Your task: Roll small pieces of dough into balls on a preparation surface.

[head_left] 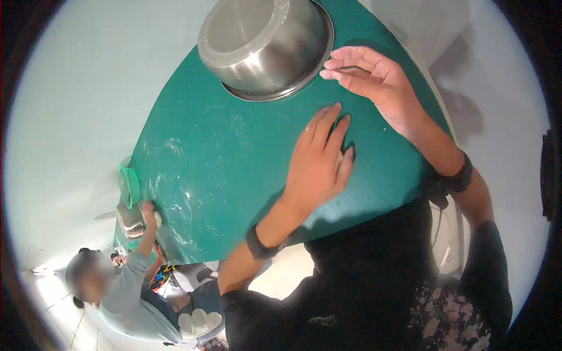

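My left hand [319, 158] lies palm down over the green table [234, 169], its fingers stretched out and slightly spread. A small pale patch shows between its thumb and fingers; whether something lies under the palm is hidden. Beside the rim of an upturned steel bowl [275, 55], my right hand [377, 79] is raised with fingers loosely bent, thumb apart, and nothing visible in it. White powder coats its fingertips. The bowl rests bottom up at the far side of the table.
White powder [184, 205] is smeared over the table's left part. At the left end a person [134, 298] reaches onto the table, a hand near a small metal container [130, 221]. A green basket [129, 186] stands just beyond. Pale walls border the table.
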`<state>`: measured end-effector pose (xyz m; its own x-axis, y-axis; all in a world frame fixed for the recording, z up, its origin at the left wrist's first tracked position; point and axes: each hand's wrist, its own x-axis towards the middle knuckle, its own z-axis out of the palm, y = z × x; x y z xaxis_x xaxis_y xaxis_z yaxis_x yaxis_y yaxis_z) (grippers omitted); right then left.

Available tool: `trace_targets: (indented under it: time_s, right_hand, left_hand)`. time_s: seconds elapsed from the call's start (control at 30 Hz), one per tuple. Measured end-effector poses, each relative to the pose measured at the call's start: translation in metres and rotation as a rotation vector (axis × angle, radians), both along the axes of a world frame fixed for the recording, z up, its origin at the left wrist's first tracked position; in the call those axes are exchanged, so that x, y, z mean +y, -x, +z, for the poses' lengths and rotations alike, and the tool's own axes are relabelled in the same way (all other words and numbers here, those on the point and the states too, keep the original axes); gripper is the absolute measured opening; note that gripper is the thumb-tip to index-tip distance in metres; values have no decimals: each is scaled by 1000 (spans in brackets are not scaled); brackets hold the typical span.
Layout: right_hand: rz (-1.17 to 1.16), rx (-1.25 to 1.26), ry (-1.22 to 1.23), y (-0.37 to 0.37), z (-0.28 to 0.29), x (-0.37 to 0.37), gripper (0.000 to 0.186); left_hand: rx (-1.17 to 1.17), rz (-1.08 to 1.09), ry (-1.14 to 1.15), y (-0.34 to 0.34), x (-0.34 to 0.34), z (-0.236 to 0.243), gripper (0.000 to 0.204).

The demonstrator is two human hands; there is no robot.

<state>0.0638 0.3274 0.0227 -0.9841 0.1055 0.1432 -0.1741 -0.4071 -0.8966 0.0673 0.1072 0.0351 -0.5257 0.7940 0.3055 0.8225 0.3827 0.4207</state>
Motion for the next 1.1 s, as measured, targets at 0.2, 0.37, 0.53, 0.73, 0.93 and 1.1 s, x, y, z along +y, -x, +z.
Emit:
trace_targets:
  time_s: [0.2,0.37,0.53,0.73,0.93,1.1]
  right_hand:
    - [79,-45,-35,9,-2,-1,32]
    - [106,-47,-74,11,0,-1,29]
    - [128,-17,-45,10,-8,-3,28]
    - [77,-20,-90,10,-2,-1,31]
    - [34,-93,-181,8,0,5,31]
    - [18,-165,-312,1,13,11,31]
  left_hand:
    - [-154,69,85,-39,-50,8,60]
    - [-172,49,70,-53,-61,5,61]
    - [-144,-2,71,-34,-32,0,59]
    - [-90,-71,27,2,15,5,63]
    - [-100,-76,13,9,14,1,65]
    - [-93,-41,60,-16,-21,8,64]
